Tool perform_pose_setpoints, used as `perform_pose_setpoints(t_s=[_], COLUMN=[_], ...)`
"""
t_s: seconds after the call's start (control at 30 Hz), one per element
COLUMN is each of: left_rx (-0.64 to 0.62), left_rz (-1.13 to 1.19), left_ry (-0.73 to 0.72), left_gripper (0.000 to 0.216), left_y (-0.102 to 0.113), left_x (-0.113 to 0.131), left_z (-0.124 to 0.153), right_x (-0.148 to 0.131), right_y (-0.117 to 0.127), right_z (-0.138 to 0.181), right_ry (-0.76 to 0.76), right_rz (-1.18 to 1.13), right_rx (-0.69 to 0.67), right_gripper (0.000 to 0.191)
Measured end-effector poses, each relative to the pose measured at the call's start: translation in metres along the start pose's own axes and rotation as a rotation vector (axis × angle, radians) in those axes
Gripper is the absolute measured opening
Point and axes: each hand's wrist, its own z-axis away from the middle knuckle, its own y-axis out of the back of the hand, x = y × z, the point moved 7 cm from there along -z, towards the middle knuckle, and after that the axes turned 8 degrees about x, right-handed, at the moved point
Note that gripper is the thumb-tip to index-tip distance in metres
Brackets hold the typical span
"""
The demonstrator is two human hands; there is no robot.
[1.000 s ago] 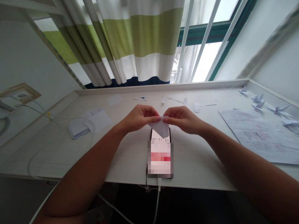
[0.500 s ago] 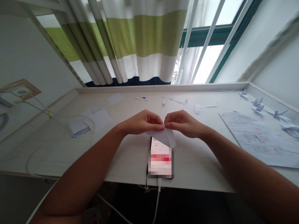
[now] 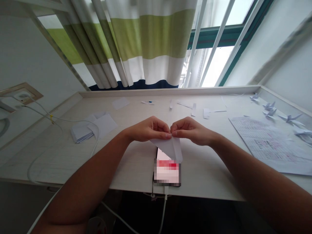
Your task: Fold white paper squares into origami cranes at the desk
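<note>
A small sheet of white paper [image 3: 168,147], partly folded with a crease near its right side, hangs above the desk. My left hand [image 3: 152,128] pinches its top edge from the left, thumb in front. Close beside it, fingertips nearly touching, my right hand [image 3: 188,130] pinches the same edge. The paper's lower corner overlaps the top of a phone [image 3: 167,174] that lies screen up with a white cable plugged into its near end. The fingers curled behind the paper are partly hidden.
Stacked white paper [image 3: 83,131] lies to the left beside a loose white cable [image 3: 73,121]. Paper scraps [image 3: 206,113] are scattered toward the back. On the right are a printed sheet [image 3: 265,146] and several folded paper cranes [image 3: 290,118]. The desk's front edge [image 3: 207,197] runs just below the phone.
The paper has tilted, and its lower corner has dropped further over the phone. Both hands have shifted very slightly downward, still pinching the top edge.
</note>
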Motion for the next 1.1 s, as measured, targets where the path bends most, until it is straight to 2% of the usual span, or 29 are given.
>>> perform_pose_setpoints(t_s=[0.17, 0.47, 0.77, 0.97, 1.1], left_rx=[-0.007, 0.080, 0.118, 0.150, 0.162], left_rz=[0.064, 0.245, 0.206, 0.163, 0.140], left_ry=[0.003, -0.047, -0.066, -0.067, -0.078], left_gripper=[0.019, 0.020, 0.026, 0.028, 0.027], left_y=[-0.003, -0.001, 0.006, 0.010, 0.012], left_x=[0.003, 0.004, 0.005, 0.004, 0.004], left_z=[0.000, 0.001, -0.002, -0.001, -0.001], right_x=[0.000, -0.011, 0.004, 0.008, 0.006], right_y=[-0.005, -0.005, 0.005, 0.000, 0.003], right_z=[0.001, 0.002, -0.007, -0.005, -0.003], right_ry=[0.032, 0.158, 0.026, -0.008, 0.018], right_rz=[-0.039, -0.149, -0.276, -0.169, -0.139], right_rx=[-0.027, 0.062, 0.141, -0.028, 0.029], right_gripper=[0.030, 0.025, 0.021, 0.032, 0.027])
